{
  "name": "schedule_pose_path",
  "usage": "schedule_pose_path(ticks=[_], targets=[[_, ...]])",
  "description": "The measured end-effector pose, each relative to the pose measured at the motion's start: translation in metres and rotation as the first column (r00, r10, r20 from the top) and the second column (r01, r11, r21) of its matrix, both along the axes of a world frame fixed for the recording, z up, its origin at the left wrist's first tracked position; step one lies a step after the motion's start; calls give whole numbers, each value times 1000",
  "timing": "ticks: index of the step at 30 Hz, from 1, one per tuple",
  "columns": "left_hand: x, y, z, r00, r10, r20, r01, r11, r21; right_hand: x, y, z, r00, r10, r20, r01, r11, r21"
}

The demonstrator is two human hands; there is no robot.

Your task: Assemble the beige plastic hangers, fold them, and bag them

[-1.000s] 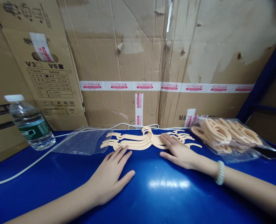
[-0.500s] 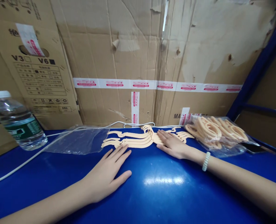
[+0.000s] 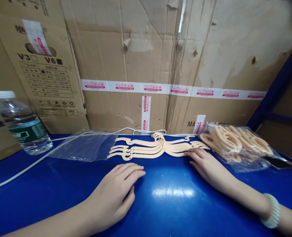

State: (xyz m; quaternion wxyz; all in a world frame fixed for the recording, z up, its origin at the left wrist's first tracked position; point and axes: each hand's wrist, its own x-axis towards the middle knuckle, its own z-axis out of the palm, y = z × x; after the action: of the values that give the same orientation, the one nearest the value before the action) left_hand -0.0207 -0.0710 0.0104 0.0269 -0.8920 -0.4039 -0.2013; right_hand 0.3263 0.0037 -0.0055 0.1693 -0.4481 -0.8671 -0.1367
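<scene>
Several cream plastic clothes hangers lie flat on the blue tabletop, lined up one behind another with their hooks bunched at the middle. My left hand is in front of their left half, apart from them, fingers loosely bent and holding nothing. At the right arms of the nearest hangers is my right hand, its fingertips at or just touching the edge; the fingers are slightly curved and grip nothing. A pale coiled band circles the right wrist.
A clear plastic bag lies left of the hangers, crossed by a white cable. A water bottle stands far left. Bagged cream hangers lie at the right, beside a dark flat object. Cardboard walls the back.
Both hands have drawn back from the hangers. My right hand moved right and toward me, uncovering the right-hand arms; my left hand's fingers left the front edge and bent a little.
</scene>
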Motion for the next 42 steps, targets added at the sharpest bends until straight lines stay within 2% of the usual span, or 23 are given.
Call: schedule_pose_path(ticks=[5, 11, 16, 20, 24, 31, 32, 35, 36, 37, 38, 39, 42], targets=[[6, -2, 2, 993, -48, 108, 64, 986, -152, -3, 8, -2, 998, 42, -53, -42, 999, -10], [6, -2, 4, 959, -48, 279, 119, 963, -242, -6, 5, 3, 982, 105, -159, -115, 992, -58], [6, -6, 3, 900, 86, 427, 73, 936, -344, -8, -4, 9, 962, 135, -236, -165, 980, -113], [8, -5, 4, 781, 215, 586, 145, 851, -505, -6, -12, 10, 954, 108, -278, -144, 983, -114], [7, -1, 2, 674, 298, 676, 235, 781, -579, -5, -16, 10, 928, 76, -365, -131, 983, -128], [3, 12, -1, 552, 438, 709, 308, 683, -662, -3, -16, 14, 874, 105, -474, -65, 993, 98], [3, 13, -1, 504, 477, 720, 310, 678, -666, -3, -17, 16, 877, 120, -465, -69, 990, 126], [5, 16, -1, 298, 586, 754, 327, 679, -657, -4, -21, 20, 895, 176, -409, -128, 982, 142], [6, 16, -1, 252, 596, 762, 327, 689, -647, -4, -23, 21, 901, 196, -387, -159, 979, 125], [7, 15, -2, 239, 590, 771, 317, 703, -636, -6, -25, 21, 906, 216, -364, -193, 976, 99], [8, 14, -3, 265, 573, 776, 296, 717, -631, -7, -27, 20, 910, 235, -341, -227, 972, 64], [9, 12, -3, 322, 549, 772, 268, 729, -630, -9, -29, 20, 912, 255, -320, -262, 965, 23], [9, 6, -4, 572, 433, 696, 197, 751, -630, -15, -37, 19, 914, 276, -297, -315, 945, -92]])
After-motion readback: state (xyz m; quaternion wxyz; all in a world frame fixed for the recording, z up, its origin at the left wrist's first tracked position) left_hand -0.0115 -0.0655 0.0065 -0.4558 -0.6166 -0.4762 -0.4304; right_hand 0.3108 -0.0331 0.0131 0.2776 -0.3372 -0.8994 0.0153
